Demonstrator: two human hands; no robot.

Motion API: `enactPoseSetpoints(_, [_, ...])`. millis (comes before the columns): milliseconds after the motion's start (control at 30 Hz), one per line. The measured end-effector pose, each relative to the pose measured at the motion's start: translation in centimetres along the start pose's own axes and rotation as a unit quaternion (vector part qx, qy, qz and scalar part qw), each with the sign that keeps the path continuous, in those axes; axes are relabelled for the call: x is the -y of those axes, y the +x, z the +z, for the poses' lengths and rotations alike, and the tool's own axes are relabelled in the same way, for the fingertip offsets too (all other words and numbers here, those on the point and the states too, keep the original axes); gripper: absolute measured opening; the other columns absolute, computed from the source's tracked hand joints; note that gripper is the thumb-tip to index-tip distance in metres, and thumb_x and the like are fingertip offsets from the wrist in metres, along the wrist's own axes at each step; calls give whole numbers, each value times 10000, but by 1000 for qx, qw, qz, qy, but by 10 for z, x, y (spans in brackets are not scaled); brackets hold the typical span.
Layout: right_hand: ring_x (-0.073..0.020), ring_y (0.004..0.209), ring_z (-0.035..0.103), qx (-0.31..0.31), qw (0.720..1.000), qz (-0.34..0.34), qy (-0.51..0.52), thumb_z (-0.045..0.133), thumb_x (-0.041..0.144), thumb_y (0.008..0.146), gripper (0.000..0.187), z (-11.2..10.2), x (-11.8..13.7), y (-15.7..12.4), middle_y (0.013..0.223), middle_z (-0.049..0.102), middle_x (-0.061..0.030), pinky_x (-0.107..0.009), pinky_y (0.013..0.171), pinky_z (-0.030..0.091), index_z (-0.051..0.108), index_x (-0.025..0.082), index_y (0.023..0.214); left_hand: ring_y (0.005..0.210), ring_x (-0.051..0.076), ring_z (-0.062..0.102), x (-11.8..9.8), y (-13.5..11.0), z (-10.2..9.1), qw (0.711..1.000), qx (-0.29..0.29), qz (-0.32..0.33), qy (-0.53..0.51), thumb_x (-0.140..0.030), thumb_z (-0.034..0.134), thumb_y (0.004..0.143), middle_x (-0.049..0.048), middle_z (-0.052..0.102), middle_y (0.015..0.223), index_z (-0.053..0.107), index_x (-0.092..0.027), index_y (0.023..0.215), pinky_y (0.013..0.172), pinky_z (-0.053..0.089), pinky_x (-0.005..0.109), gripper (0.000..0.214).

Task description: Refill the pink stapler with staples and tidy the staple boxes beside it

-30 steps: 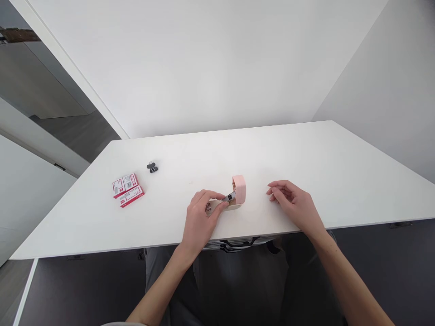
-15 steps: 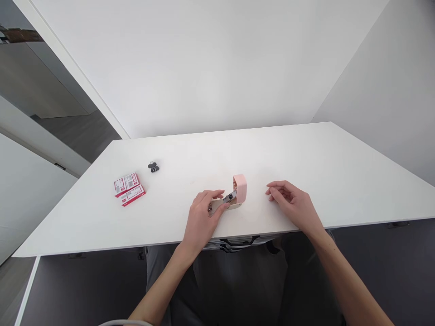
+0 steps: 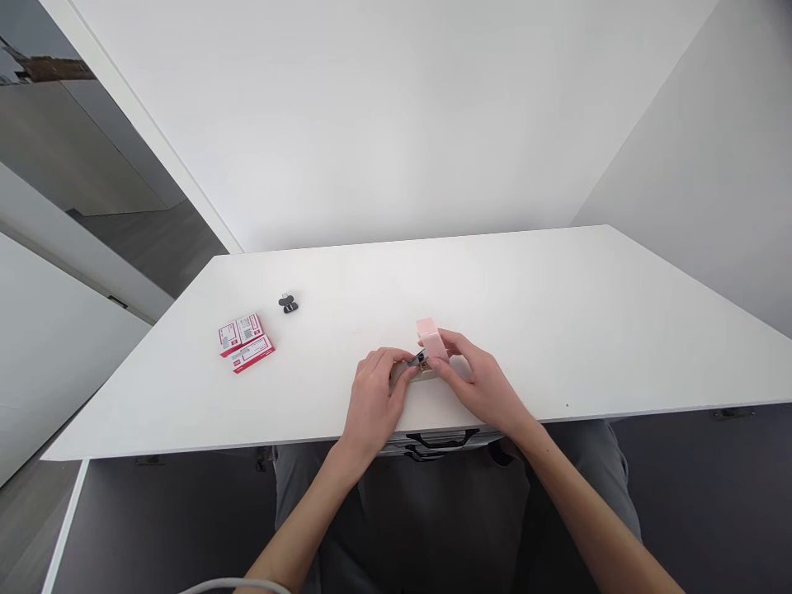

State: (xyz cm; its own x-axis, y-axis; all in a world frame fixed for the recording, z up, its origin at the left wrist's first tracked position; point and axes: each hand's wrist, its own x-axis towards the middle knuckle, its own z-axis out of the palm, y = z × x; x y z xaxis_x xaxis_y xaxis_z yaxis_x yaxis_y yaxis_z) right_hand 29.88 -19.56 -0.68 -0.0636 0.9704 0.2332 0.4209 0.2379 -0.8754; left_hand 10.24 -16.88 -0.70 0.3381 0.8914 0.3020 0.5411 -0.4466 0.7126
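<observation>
A pink and cream stapler [image 3: 431, 337] sits near the front edge of the white desk [image 3: 525, 289], its pink top raised and some metal of the inside showing. My left hand [image 3: 374, 394] is closed around the stapler's left end, thumb and fingers on either side of it. From the right, my right hand [image 3: 479, 381] grips the raised pink top between thumb and fingers. Both hands partly hide the stapler's base.
Red and white small boxes [image 3: 248, 341] lie together on the left of the desk. A small black object with a metal end [image 3: 288, 304] rests behind them. A tiny dark speck [image 3: 567, 405] is near the front edge. Drawer handles [image 3: 442, 439] show below the desk.
My right hand has moved left and taken hold of the stapler's pink top, which now leans further left. My left hand stays on the stapler. The view has shifted slightly.
</observation>
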Motion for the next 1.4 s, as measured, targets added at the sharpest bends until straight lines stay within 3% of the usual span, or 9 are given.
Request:
enactPoseSetpoints(200, [-284,1137,683,-19,999,-15,-38,513,481,1052,371,4,-3,1,1263,726,-76,-444,989,558,591,286,1358,1110,243,673,0,-3,-1,997,-11,-60,-52,-396,492,1079,77,722,1185,622,-241,1151,917,539,400,215])
enactPoseSetpoints(533, [-287,1156,665,-13,997,-32,-67,516,466,1057,341,4,-2,-3,1303,710,-69,-423,969,546,599,302,1344,1013,202,683,-3,-6,-6,995,-57,-52,-70,-393,526,1065,48,735,1120,644,-238,1136,847,546,337,208])
enactPoseSetpoints(700, [-271,1125,673,-17,997,-39,-66,523,456,1060,333,4,-2,-3,1292,715,-66,-404,936,558,599,302,1345,1038,211,681,-6,-6,-7,996,-64,-30,-53,-352,586,1033,49,728,1143,636,-258,1213,901,557,357,209])
enactPoseSetpoints(833, [-271,1121,679,-25,996,-45,-69,529,446,1058,322,4,-1,-2,1289,718,-71,-396,919,566,614,296,1329,1355,258,561,-5,-7,-5,994,-106,34,-20,-269,578,1025,109,566,1496,443,-292,1503,1060,529,423,497])
enactPoseSetpoints(933, [-272,1120,684,-28,996,-47,-68,528,442,1061,316,4,-1,-2,1270,726,-74,-404,924,566,619,290,1322,1517,264,402,-4,-8,-4,990,-96,102,13,-165,469,1042,96,441,1632,340,-319,1596,1185,451,491,589])
enactPoseSetpoints(1067, [-269,1140,684,-39,995,-49,-74,534,447,1062,328,4,-3,-2,1275,728,-66,-412,950,562,614,288,1338,1498,246,419,-3,-6,-2,984,-80,154,43,-76,392,1030,72,509,1596,341,-309,1614,1213,431,512,631])
enactPoseSetpoints(1400, [-293,1212,658,-60,993,-18,-105,543,464,1051,347,4,-11,-3,1339,710,-55,-467,1017,540,620,313,1353,1389,241,502,0,-5,2,985,-104,112,75,-41,438,994,64,625,1453,467,-272,1526,1148,486,472,581])
